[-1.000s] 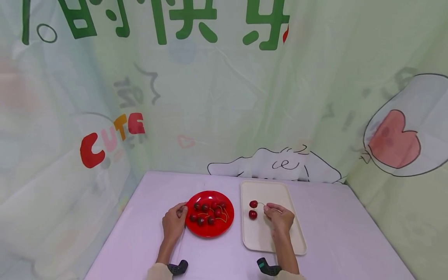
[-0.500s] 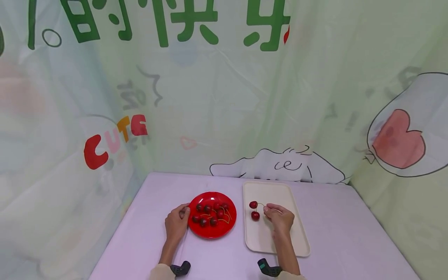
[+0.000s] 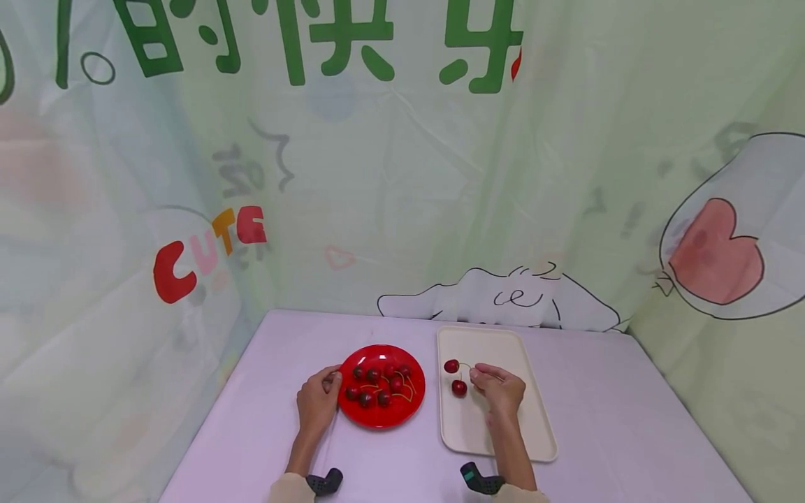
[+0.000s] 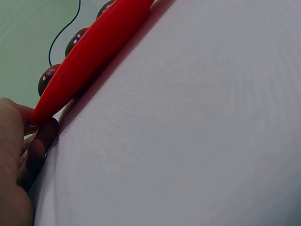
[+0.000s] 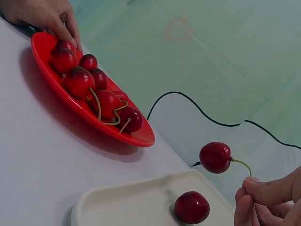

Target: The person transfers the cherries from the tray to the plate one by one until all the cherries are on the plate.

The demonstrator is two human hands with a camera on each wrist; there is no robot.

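Observation:
My right hand [image 3: 501,392] pinches the thin green stem of a dark red cherry [image 5: 215,157] between thumb and finger. That cherry hangs sideways above the cream tray [image 3: 481,436]. Below it, a second cherry [image 5: 192,207] sits on the tray surface. At the left, my left hand [image 3: 317,399] grips the rim of a round red plate [image 3: 377,420], thumb over the edge and fingers under it in the left wrist view. Several cherries [image 5: 79,82], some with curled stems, lie on the plate.
A pale lilac cloth covers the table [image 3: 604,419]. Printed fabric walls [image 3: 415,195] stand behind it and on both sides. The red plate is left of the tray, with a strip of table between them.
My right hand has shifted slightly left, carrying the pinched cherry with it. The other tray cherry and my left hand on the plate stay put. The head view has turned a little.

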